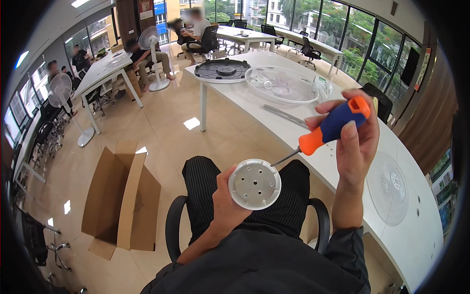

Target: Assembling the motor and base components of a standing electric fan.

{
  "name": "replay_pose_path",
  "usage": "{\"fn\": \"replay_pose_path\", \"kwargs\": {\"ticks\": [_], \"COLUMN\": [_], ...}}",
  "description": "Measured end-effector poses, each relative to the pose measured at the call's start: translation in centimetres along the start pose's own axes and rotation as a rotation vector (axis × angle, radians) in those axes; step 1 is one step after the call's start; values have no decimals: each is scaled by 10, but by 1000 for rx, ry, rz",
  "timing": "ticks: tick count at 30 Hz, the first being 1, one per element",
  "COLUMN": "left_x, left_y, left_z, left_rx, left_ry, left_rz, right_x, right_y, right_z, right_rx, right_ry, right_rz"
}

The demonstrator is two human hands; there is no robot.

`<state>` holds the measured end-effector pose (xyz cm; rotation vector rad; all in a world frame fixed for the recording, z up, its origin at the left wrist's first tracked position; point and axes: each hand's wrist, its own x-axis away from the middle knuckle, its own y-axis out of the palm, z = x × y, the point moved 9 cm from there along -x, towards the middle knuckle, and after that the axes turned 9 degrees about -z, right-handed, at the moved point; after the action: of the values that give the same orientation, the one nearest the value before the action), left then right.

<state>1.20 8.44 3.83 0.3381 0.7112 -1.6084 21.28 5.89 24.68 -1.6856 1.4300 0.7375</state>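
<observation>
My left hand (pixel 226 202) grips a round white plastic disc (pixel 255 184) by its rim, held over my lap, its flat face with several small holes turned up toward me. My right hand (pixel 353 139) is closed around a screwdriver (pixel 329 128) with a blue and orange handle. The thin metal shaft slants down to the left, and its tip sits at the disc's upper right edge. I am seated on a black chair, in dark striped trousers.
A long curved white table (pixel 313 157) runs along my right. On it lie a white fan grille (pixel 390 185), a clear fan blade (pixel 282 84), a dark round fan base (pixel 222 69) and a metal rod (pixel 285 116). An open cardboard box (pixel 122 196) lies on the floor at left. People sit at far tables.
</observation>
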Motion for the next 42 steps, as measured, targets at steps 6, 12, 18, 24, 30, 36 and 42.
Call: {"fn": "replay_pose_path", "kwargs": {"ticks": [6,12,18,24,30,36,42], "left_x": [3,2,0,0,0,2,1], "left_y": [1,1,0,-1,-1,2,2], "left_z": [-2,6,9,7,8,3,5], "left_rx": [-3,7,22,25,21,47,45], "left_ry": [9,60,74,76,80,32,60], "left_rz": [-9,-8,-7,-3,-1,-21,-18], "right_x": [6,-1,-2,-5,-8,-7,-17], "right_y": [10,39,52,57,58,61,73], "right_z": [16,37,47,47,44,43,39], "right_rx": [-129,-204,-210,-165,-135,-149,-177], "right_ry": [80,166,154,137,112,140,156], "right_rz": [22,-180,-297,-312,-315,-328,-434]}}
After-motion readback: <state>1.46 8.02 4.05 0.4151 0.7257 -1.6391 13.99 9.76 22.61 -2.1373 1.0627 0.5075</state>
